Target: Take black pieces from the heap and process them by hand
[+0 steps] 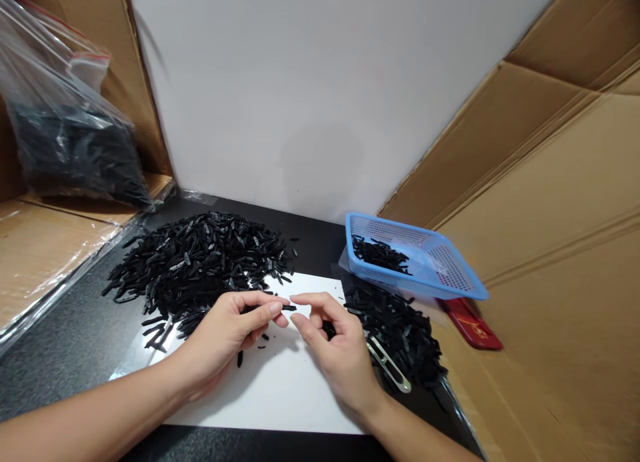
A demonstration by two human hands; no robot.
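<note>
My left hand (250, 322) pinches a thin black strip (289, 308) between thumb and forefinger, its tip pointing right over a white sheet (270, 389). Close to that tip is my right hand (333, 335), its thumb and forefinger slightly apart. Dark pieces (329, 329) show inside the curl of its other fingers; how many is hidden. Beyond my left hand lies a large heap of black strips (200, 255), like charred wood slivers. A second heap (405, 335) spreads to the right of my right hand. On its near side rests a pale tool with a long slot (389, 363).
A blue perforated basket (425, 285) holding some black strips (377, 254) stands at the back right. Beside it lies a red flat case (473, 323). A clear zip bag of black pieces (75, 142) sits at the left. Cardboard panels (565, 162) and a pale wall (310, 82) enclose the black table.
</note>
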